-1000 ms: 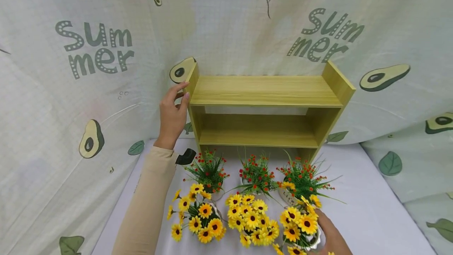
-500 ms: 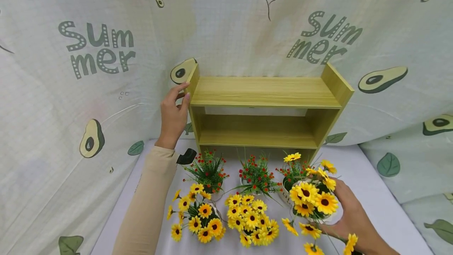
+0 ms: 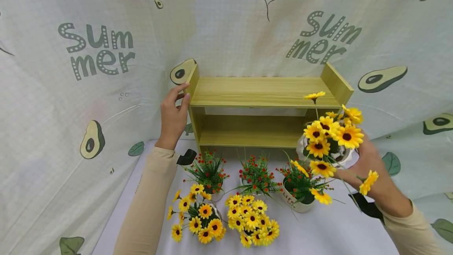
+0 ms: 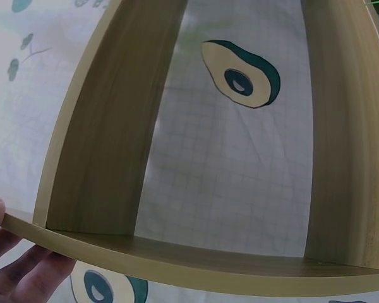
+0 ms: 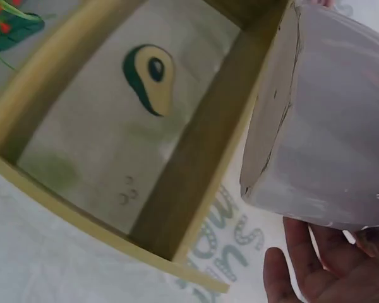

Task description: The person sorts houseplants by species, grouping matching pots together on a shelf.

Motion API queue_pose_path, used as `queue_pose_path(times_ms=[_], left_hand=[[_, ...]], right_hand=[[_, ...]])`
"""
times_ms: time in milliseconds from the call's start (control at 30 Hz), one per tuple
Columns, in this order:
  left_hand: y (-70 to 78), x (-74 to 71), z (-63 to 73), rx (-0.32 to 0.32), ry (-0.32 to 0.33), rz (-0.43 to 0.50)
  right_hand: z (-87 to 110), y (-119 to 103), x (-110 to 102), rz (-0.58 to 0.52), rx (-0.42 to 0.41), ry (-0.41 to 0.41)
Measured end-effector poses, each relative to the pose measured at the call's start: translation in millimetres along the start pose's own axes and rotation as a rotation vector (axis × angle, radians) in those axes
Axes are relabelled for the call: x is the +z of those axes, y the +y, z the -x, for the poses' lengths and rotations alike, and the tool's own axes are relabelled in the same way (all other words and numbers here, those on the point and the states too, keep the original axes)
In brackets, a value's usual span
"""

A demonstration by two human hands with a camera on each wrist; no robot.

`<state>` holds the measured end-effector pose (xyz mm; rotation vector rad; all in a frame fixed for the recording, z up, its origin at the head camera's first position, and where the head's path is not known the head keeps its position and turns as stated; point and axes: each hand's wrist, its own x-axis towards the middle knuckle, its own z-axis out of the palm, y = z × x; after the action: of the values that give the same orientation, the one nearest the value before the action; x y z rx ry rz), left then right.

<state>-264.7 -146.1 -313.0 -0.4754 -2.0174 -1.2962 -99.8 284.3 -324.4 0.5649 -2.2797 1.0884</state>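
Observation:
My left hand (image 3: 173,115) grips the left side panel of a two-tier wooden shelf (image 3: 262,91), thumb on one side and fingers on the other. In the left wrist view, those fingers (image 4: 38,278) lie under the panel's edge. My right hand (image 3: 375,168) holds a white flowerpot (image 5: 341,120) of yellow artificial sunflowers (image 3: 348,135), raised at the shelf's right end. From the head, its blooms overlap the right panel and both boards. The right wrist view shows the pot's base turned toward the shelf, with fingers (image 5: 300,249) against its side.
Before the shelf stand three potted plants with red blooms, at left (image 3: 209,172), middle (image 3: 257,174) and right (image 3: 299,184). Nearer are two pots of yellow sunflowers, one left (image 3: 205,211) and one middle (image 3: 251,219). A printed curtain (image 3: 226,23) hangs close behind the shelf.
My right hand has lifted the sunflower pot from the front right of the table, up and away to the shelf's right end. The left hand stays on the panel.

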Motion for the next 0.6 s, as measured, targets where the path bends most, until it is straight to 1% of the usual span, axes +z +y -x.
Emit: queue_pose_path(times_ms=[100,233,333,433,500,600], left_hand=[[0.3,0.2,0.0,0.004,-0.004,0.010],[1.1,0.1,-0.1,0.002,-0.004,0.021],[0.9,0.1,-0.2,-0.001,-0.005,0.012],[0.0,0.2,0.0,-0.003,-0.006,0.003],[-0.7,0.6,0.3,-0.001,-0.005,0.003],[-1.8,1.1,0.4,0.004,0.001,0.009]], right_hand=[[-25.6,-4,-7,-0.012,0.000,0.022],[-62.8,-6,-14,-0.017,-0.027,0.062],[-89.2,-5,-17,-0.038,-0.022,0.069],[-111.6,-1,-18,-0.055,0.020,0.058],[-123.3,4,-17,-0.044,0.057,0.056],[-137.9,10,-16,0.004,0.151,0.040]])
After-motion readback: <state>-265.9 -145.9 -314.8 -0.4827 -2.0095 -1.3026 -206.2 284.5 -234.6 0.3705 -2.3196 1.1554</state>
